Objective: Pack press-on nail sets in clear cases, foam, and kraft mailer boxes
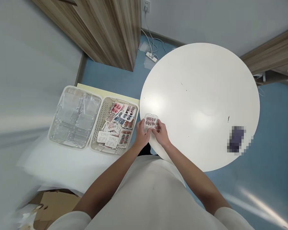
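Note:
A small clear plastic box (151, 120) with a set of press-on nails showing in it sits between my two hands at the near left edge of the round white table. My left hand (142, 135) is closed on the box's left side, with the thumb at its lower edge. On the right side, my right hand (162, 134) is closed with its fingers at the box's corner. A bit of reddish-brown nails shows by the right fingers; whether it is a separate card I cannot tell. The undersides of both hands are hidden.
Left of the white table (201, 86), a basket (95, 135) holds several nail cards. Beside it another basket (52, 123) holds clear plastic boxes. A blurred dark object (236, 139) lies at the table's right edge. A power strip (151, 57) and a cardboard box (56, 206) are on the floor.

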Tool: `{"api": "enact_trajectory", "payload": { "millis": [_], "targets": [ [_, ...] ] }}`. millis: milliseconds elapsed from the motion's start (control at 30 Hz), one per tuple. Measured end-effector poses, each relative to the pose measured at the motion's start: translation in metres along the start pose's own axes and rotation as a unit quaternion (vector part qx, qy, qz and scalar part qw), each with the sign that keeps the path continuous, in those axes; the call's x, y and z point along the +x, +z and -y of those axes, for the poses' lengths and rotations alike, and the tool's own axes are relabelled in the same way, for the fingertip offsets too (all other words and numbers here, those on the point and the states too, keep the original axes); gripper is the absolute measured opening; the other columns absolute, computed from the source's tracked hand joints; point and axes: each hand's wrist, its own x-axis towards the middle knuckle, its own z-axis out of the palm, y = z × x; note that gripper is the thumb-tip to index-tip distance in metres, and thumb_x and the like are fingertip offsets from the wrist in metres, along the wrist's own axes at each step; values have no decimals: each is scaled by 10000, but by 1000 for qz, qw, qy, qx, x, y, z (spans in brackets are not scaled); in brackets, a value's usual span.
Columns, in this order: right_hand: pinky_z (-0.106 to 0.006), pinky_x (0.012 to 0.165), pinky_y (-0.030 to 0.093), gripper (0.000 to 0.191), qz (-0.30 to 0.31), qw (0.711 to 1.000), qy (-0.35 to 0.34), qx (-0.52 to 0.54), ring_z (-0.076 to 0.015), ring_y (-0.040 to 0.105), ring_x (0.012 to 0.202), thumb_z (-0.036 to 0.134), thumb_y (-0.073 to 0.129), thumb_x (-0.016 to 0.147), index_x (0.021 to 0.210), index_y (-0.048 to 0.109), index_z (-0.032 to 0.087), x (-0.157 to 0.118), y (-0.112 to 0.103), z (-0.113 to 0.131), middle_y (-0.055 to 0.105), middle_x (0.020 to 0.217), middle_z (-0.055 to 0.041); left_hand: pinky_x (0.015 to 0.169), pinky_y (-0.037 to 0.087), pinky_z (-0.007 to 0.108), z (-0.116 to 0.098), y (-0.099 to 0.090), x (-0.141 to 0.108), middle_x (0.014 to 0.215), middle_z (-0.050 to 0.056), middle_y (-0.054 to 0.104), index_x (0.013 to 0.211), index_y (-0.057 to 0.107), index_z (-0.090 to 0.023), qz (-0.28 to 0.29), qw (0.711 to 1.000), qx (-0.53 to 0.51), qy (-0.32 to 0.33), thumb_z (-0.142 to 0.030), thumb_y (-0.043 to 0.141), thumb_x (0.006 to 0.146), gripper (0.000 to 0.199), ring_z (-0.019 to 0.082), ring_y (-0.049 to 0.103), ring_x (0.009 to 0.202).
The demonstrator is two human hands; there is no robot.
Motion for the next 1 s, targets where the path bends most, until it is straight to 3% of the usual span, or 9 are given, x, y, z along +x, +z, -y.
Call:
{"api": "enact_trajectory", "payload": {
  "millis": [200,500,700,1000],
  "targets": [
    [-340,788,447,709,-32,999,7,1,-197,441,970,349,571,690,1323,271,235,1,2,2,412,1167,-77,1036,237,410,-1,2,3,1342,99,277,1324,242,-210,-4,1000,-10,22,-310,433,807,560,236,242,1267],
    [-314,833,432,774,-18,999,12,25,-182,404,1061,341,566,680,1347,177,287,-8,-2,-3,340,1229,-53,1059,205,417,7,9,-15,1431,57,154,1360,126,-246,-4,998,-51,24,-330,417,826,613,228,152,1311],
    [-312,828,436,719,7,999,25,26,-175,433,1030,356,555,684,1324,233,295,-34,-20,-13,358,1241,-50,1053,223,410,18,18,-44,1438,55,143,1361,134,-250,-29,998,-48,13,-345,450,807,645,242,172,1306],
    [-329,754,457,560,83,996,-7,15,-141,531,799,339,530,692,1225,391,235,-86,-64,-36,450,1174,-79,931,382,377,24,39,-109,1299,98,408,1242,386,-215,-116,990,-82,4,-342,473,780,487,234,398,1188]
  ]
}}
